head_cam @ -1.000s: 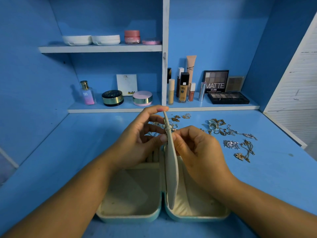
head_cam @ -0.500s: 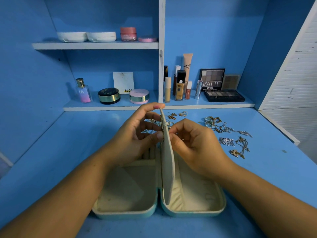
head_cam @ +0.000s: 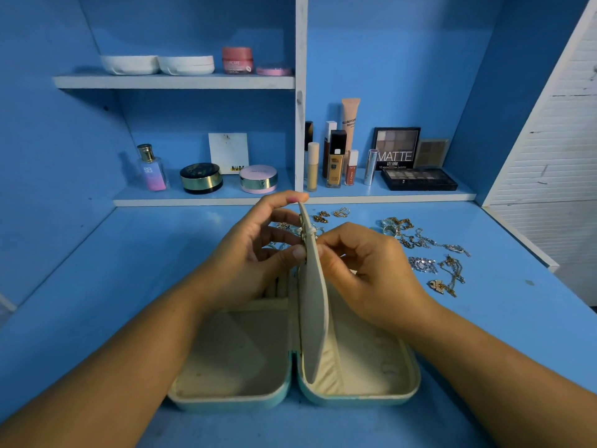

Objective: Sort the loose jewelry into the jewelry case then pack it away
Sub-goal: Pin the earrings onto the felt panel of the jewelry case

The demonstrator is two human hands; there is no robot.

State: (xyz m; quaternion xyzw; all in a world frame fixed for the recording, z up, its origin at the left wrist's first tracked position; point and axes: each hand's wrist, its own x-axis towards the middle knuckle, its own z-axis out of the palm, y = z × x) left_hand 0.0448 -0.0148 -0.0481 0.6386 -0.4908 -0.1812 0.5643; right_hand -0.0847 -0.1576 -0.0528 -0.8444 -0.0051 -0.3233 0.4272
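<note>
The jewelry case lies open on the blue desk at 6 o'clock in the view, both cream-lined halves flat. Its divider flap stands upright along the hinge.

The left hand pinches the flap near its top, forefinger over the upper edge and thumb on the left face. The right hand has its fingers curled, with thumb and forefinger closed against the flap's right edge (whether a small piece sits between them cannot be told).

Compared with half a second ago almost nothing differs: both hands keep the same hold, and the flap stands at the same angle.

The loose jewelry, chains and pendants, lies at 2 o'clock from the case, apart from it. A few gold earrings lie at 12 o'clock, just past the flap.

Beyond, also at 12 o'clock, the lower shelf carries cosmetics, with an eyeshadow palette toward 1 o'clock and a perfume bottle toward 10 o'clock.
</note>
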